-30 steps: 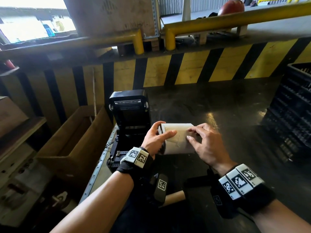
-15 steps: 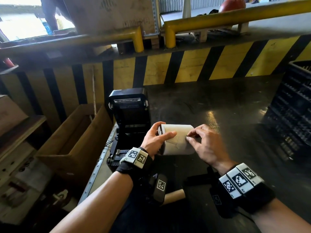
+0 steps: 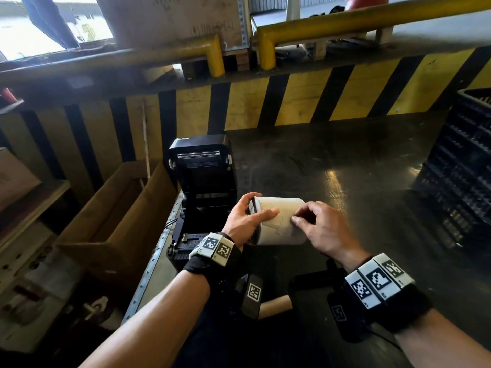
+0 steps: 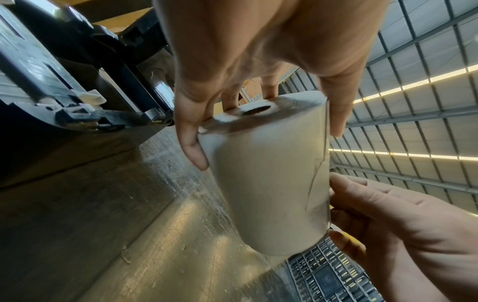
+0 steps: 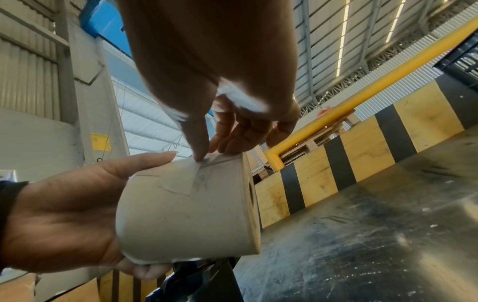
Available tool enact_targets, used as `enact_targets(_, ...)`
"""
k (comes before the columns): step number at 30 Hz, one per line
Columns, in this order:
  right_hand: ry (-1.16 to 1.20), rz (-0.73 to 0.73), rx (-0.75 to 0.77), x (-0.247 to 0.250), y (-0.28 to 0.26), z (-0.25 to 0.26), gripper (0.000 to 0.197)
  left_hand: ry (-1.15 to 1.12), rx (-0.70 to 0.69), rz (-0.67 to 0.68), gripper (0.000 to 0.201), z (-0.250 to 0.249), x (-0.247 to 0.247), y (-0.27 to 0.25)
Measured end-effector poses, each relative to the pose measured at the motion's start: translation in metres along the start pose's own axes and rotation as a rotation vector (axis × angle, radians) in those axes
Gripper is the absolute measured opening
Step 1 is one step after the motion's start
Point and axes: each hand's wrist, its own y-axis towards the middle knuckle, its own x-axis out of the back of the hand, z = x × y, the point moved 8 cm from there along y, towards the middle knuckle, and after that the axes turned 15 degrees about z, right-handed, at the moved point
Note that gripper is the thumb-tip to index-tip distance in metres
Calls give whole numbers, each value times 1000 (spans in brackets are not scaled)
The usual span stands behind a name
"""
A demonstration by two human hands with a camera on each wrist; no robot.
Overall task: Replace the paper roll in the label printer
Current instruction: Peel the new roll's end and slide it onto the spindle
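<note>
A white paper roll lies sideways in the air above the dark table, just right of the black label printer, whose lid stands open. My left hand grips the roll's left end, thumb behind and fingers in front; in the left wrist view the paper roll shows its core hole. My right hand picks at the loose paper end on the roll, thumb and forefinger together. In the right wrist view my right hand's fingertips sit on the lifted flap of the roll.
A brown cardboard core lies on the table near my body. An open cardboard box stands left of the table. A black crate sits at the right. A yellow-black striped barrier runs behind.
My right hand's fingers have curled in from lying flat on the roll to pinching at the paper's end. The left hand and the roll have hardly moved.
</note>
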Motion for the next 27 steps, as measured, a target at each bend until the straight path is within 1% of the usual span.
enact_targets(2, 11, 15, -20, -2, 2, -5, 12, -1, 9, 5, 47, 3, -1, 0)
enact_targets(5, 6, 15, -3, -7, 2, -7, 13, -6, 24, -6, 50, 10, -1, 3)
enact_targets(7, -22, 12, 36, -11, 0, -4, 13, 0, 31, -28, 49, 15, 0, 5)
enact_targets(10, 10, 7, 98, -15, -5, -1, 10, 18, 42, -47, 42, 21, 1, 7)
enact_targets(12, 56, -11, 103, -15, -7, -6, 9, 26, 55, -47, 40, 25, -1, 9)
enact_targets(15, 71, -12, 113, -18, -9, -15, 18, 28, 93, -50, 42, 34, -1, 15)
enact_targets(19, 47, 12, 155, -26, -13, -24, 13, 56, 144, -45, 40, 47, -2, 25)
enact_targets(23, 102, 13, 134, -23, -15, -40, 12, 88, 190, -24, 32, 55, -4, 36)
enact_targets(27, 234, -34, 42, 1, -8, -67, 12, 126, 226, -51, 33, 70, 1, 45)
